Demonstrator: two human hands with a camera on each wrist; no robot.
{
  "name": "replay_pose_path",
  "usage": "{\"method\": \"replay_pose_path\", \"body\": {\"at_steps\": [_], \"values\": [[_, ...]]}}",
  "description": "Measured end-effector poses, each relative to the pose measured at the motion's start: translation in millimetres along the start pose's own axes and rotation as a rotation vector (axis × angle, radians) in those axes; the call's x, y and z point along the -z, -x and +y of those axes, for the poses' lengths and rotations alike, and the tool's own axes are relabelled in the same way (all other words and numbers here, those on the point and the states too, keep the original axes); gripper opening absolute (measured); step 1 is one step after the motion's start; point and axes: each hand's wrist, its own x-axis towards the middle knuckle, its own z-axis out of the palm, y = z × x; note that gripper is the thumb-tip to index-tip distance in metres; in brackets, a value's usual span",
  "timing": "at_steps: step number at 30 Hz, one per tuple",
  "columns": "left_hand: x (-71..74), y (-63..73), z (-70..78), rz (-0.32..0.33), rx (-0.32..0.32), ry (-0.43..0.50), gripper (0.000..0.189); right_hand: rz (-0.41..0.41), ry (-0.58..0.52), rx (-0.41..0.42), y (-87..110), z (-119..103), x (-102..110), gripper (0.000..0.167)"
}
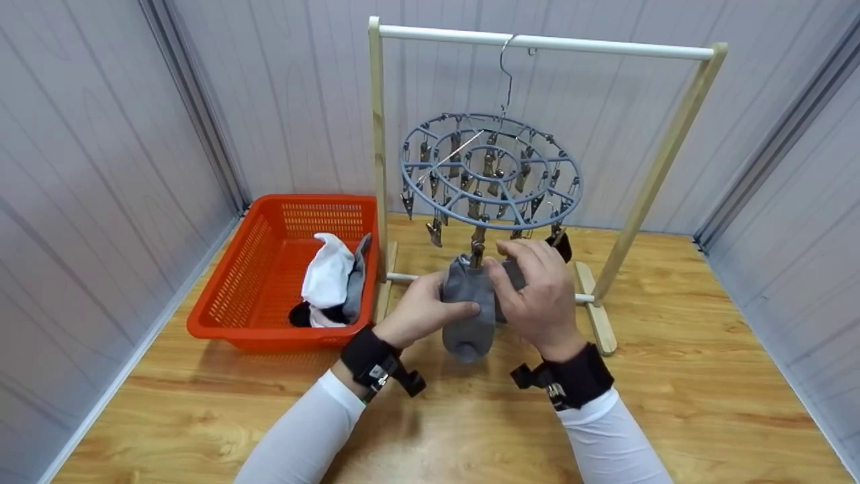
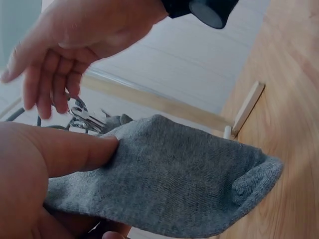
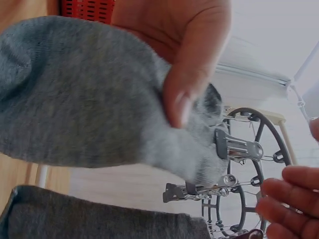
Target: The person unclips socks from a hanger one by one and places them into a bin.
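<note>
My left hand (image 1: 424,310) pinches a grey sock (image 1: 468,336), its thumb (image 3: 183,99) lying across the fabric. At its upper end the sock is caught in a metal clip (image 3: 241,148) of the round blue-grey drying hanger (image 1: 508,199). My right hand (image 1: 541,296) is just right of that sock, fingers loosely extended and apart from the clip in the left wrist view. Behind it, partly hidden in the head view, hangs a second grey sock (image 3: 99,216). Something black (image 1: 560,246) also hangs at the hanger's right side, partly covered by the right hand.
The hanger hooks over the white bar (image 1: 443,34) of a wooden stand (image 1: 662,168). Several unused clips dangle from its rings. To the left, an orange basket (image 1: 222,329) contains a white sock (image 1: 327,272) with grey and black fabric beside it. Panelled walls enclose the wooden surface.
</note>
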Motion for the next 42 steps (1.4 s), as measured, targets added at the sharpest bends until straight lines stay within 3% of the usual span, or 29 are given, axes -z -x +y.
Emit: {"method": "replay_pose_path", "body": {"at_steps": [8,13,18,23,34,42], "values": [[-2.2,4.1,3.1,-0.076,-0.046,0.027,0.031,-0.082,-0.002,-0.086,1.9,4.4,-5.1,0.033],[-3.4,5.3,4.5,-0.085,-0.038,0.016,0.032,-0.168,-0.049,-0.234,5.0,6.0,-7.1,0.034],[-5.6,4.9,5.2,-0.107,-0.034,0.023,0.029,-0.239,-0.21,-0.426,5.6,6.3,-6.9,0.038],[-5.9,5.2,6.7,-0.11,-0.034,0.023,0.029,-0.261,-0.355,-0.548,4.0,5.8,-8.4,0.042],[-6.6,6.6,7.7,-0.118,-0.031,0.014,0.025,-0.237,-0.519,-0.673,1.8,4.9,-9.2,0.037],[-6.8,7.3,7.1,-0.112,-0.031,-0.004,0.023,-0.191,-0.496,-0.639,2.3,4.0,-8.7,0.031]]}}
